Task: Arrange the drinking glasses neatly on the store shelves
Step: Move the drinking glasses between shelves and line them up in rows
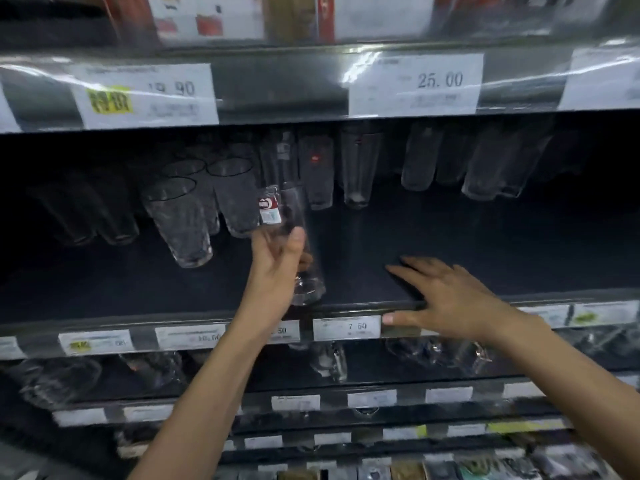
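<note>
A tall drinking glass, clear, with a red-and-white label near its rim, hangs over the front of a dark store shelf, its top leaning toward the far left and its heavy base close to the near edge. Whether the base touches the shelf cannot be told. The person's left hand grips the lower half of the glass, thumb on the near side and fingers curled round the far side.

To the right, well apart from the glass, the right hand lies flat on the shelf's front edge. Its fingers are straight and close together, pointing left, and the thumb stretches along the price rail beside a tag reading 7.50.

Just left of the held glass stands a cluster of patterned tumblers, rims up. Further back, a row of plain tall glasses runs to the right, with more tall glasses at the far right.

Overhead, the next shelf's rail carries a tag reading 25.00. Below, blurred glassware sits on a lower shelf.
</note>
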